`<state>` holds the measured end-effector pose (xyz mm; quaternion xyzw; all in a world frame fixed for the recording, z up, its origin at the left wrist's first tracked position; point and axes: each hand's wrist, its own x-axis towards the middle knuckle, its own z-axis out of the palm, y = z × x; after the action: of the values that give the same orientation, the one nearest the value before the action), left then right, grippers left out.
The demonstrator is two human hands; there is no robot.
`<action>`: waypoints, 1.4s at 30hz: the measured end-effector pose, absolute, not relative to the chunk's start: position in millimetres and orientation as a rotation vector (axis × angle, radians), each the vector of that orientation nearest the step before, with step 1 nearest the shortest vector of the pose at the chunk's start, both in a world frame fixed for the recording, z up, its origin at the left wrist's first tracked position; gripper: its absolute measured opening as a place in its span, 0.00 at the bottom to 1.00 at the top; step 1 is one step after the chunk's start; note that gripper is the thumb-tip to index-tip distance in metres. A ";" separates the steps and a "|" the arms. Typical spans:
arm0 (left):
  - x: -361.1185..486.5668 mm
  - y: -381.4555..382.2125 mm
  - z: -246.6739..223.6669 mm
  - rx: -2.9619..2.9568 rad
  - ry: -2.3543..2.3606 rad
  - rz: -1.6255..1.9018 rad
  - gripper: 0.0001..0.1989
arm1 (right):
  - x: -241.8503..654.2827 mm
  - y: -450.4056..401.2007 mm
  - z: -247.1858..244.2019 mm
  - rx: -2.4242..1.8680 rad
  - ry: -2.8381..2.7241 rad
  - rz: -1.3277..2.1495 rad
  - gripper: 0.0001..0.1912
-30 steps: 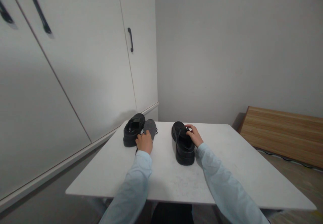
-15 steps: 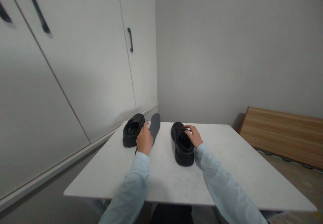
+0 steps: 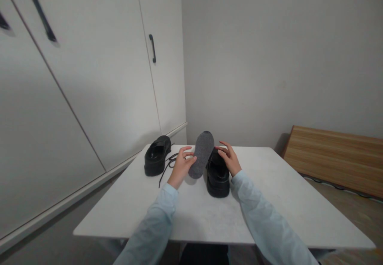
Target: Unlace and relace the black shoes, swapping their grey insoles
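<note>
My left hand [image 3: 181, 165] pinches the side of a grey felt-like insole [image 3: 202, 153], thumb in front. The insole is tilted upright above the table, its broad face toward me, beside a black shoe [image 3: 218, 181] and partly in front of that shoe's toe. Over the shoe's right side is my right hand [image 3: 229, 159], its fingers apart; the fingertips reach close to the insole's right edge, and I cannot tell whether they touch it. A second black shoe [image 3: 154, 161] stands farther left, a loose black lace [image 3: 164, 173] trailing from it onto the table.
The shoes stand on a white table [image 3: 191, 217]. White cabinet doors with dark handles [image 3: 152, 48] rise along the left, and a grey wall [image 3: 269, 57] is behind. A wood-grain panel [image 3: 332, 157] leans low at the right.
My left hand has lifted the insole and brought it right, turning its face toward me, beside the right shoe. The left shoe's lace is now uncovered. My right hand's fingers have spread slightly.
</note>
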<state>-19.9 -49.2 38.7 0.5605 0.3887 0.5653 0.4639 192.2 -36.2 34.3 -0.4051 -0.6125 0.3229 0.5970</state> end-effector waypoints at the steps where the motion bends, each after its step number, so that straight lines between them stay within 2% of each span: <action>1: -17.1 -52.0 38.7 1.373 0.904 1.352 0.26 | 191.7 -36.7 35.2 -0.924 -1.434 0.752 0.25; 6: -7.9 -64.7 41.0 1.420 0.731 1.092 0.33 | 191.3 -37.4 35.6 -0.976 -1.516 0.692 0.16; 9: -6.0 -68.6 43.9 1.436 0.723 1.007 0.33 | 191.9 -39.4 36.3 -0.975 -1.538 0.689 0.14; 20: -16.5 -54.3 46.3 1.585 1.023 1.469 0.28 | 187.3 -57.3 48.5 -1.021 -1.841 0.554 0.11; 26: -16.0 -51.4 44.9 1.815 1.050 1.448 0.21 | 187.4 -61.6 53.8 -0.967 -2.006 0.661 0.13; 34: -15.9 -52.9 47.2 1.892 1.133 1.409 0.19 | 185.1 -62.7 58.2 -0.926 -2.035 0.687 0.14; 39: -17.3 -54.9 49.3 1.970 1.207 1.320 0.15 | 195.3 -52.8 56.4 -0.915 -1.819 0.634 0.26; 42: -17.6 -53.9 49.0 1.996 1.188 1.284 0.12 | 203.2 -46.2 52.4 -1.010 -1.838 0.552 0.30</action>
<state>-17.6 -53.9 49.0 0.7297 0.4343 0.4695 0.2416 203.2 -46.2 52.4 -0.4118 -0.7492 0.2249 0.4675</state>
